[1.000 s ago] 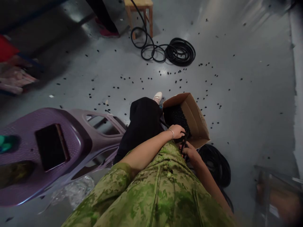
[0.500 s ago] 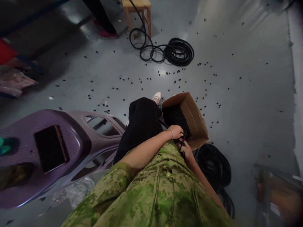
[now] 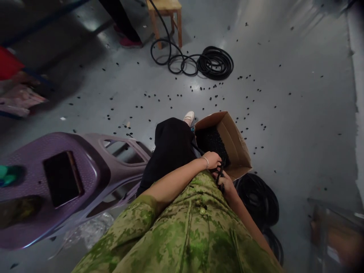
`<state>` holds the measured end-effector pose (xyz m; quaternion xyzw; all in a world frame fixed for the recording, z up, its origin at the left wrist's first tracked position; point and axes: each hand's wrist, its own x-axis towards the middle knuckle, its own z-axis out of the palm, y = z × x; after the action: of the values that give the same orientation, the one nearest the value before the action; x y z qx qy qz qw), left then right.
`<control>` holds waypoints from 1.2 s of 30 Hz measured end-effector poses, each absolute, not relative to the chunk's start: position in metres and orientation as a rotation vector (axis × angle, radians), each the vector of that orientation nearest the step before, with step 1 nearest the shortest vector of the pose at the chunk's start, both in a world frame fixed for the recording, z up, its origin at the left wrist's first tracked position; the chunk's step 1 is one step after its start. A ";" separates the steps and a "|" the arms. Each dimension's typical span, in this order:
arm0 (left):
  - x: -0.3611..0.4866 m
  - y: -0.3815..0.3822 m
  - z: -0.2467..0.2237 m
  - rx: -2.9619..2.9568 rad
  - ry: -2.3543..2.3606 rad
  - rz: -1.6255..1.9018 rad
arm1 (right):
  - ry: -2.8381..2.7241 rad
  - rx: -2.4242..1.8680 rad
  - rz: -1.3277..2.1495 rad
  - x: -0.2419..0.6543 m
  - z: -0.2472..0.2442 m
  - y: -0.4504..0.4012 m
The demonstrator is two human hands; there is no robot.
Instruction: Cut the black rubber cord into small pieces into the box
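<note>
My left hand (image 3: pixel 212 159), with a bracelet at the wrist, is closed over the near edge of an open cardboard box (image 3: pixel 234 142). Its fingers pinch black rubber cord (image 3: pixel 219 175). Just below and to the right, my right hand (image 3: pixel 226 184) is wrapped round the same cord, close against my body. The fingertips of both hands are partly hidden, and the cord's ends do not show clearly. Inside the box lies a heap of small black pieces (image 3: pixel 212 142), right beyond my hands.
Coiled black hose (image 3: pixel 217 62) lies ahead near a wooden stool (image 3: pixel 165 5). More black coils (image 3: pixel 257 199) are at my right. A purple plastic chair (image 3: pixel 93 167) holding a phone (image 3: pixel 62 178) stands at left. Small black bits dot the floor. Another person's leg (image 3: pixel 122 22) shows at upper left.
My right hand has shifted slightly downward with the cord, and its fingers have turned a little. My left hand stays nearly in place. The loose hose loop by the stool has swung left.
</note>
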<state>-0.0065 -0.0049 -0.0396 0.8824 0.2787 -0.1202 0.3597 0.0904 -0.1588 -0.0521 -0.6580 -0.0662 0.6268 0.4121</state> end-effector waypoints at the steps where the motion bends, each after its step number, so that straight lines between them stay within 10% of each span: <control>1: -0.006 -0.005 -0.040 2.279 0.708 -0.310 | -0.174 -1.660 1.564 0.091 -0.053 -0.159; 36: -0.013 0.003 -0.036 2.057 1.055 -0.342 | -0.438 -1.781 1.487 0.099 -0.074 -0.157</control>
<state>-0.0133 0.0033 -0.0364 0.8099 0.4153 -0.1347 0.3917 0.0991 -0.1575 -0.0735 -0.6974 -0.1715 0.5826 0.3805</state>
